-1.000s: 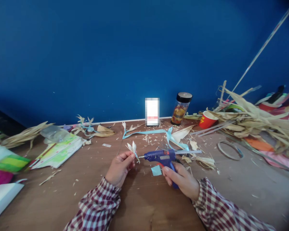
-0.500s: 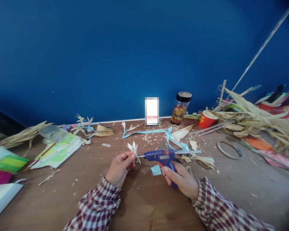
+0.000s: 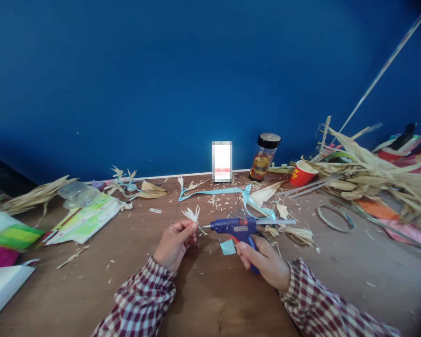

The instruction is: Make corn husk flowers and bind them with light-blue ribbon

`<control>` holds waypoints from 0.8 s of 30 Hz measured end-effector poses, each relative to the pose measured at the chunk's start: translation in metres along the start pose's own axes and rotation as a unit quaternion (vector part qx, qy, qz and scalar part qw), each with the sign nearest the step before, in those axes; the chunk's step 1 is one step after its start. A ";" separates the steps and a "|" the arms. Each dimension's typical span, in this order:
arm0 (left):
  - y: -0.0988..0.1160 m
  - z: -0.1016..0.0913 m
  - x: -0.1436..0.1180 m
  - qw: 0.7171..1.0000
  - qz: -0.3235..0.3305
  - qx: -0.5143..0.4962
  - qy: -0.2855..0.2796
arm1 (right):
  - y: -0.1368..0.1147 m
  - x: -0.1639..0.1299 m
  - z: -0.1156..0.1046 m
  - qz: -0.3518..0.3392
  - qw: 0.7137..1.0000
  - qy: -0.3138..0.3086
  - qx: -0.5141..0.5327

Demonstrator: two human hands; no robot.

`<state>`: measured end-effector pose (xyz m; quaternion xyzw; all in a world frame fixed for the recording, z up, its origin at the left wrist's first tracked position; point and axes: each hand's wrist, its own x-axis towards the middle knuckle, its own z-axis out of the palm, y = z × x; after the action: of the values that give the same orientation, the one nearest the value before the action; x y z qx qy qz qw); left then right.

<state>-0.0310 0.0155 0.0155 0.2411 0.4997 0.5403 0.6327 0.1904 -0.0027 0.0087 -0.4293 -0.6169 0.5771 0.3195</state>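
left hand pinches husk flower | right hand grips glue gun (nozzle at flower) | ribbon behind

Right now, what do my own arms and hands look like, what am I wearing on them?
Both arms wear long sleeves in a red, dark maroon and white checked fabric, the left sleeve and the right sleeve reaching down to the wrists. The left hand and right hand are bare: no gloves, and no rings, watch or bracelets that I can make out.
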 end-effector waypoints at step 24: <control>0.000 0.001 0.001 1.000 0.009 -0.017 0.017 | 0.002 0.000 0.000 -0.003 1.000 -0.010 -0.005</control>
<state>-0.0304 0.0163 0.0154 0.2257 0.4991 0.5585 0.6229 0.1906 -0.0032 0.0070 -0.4235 -0.6243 0.5772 0.3127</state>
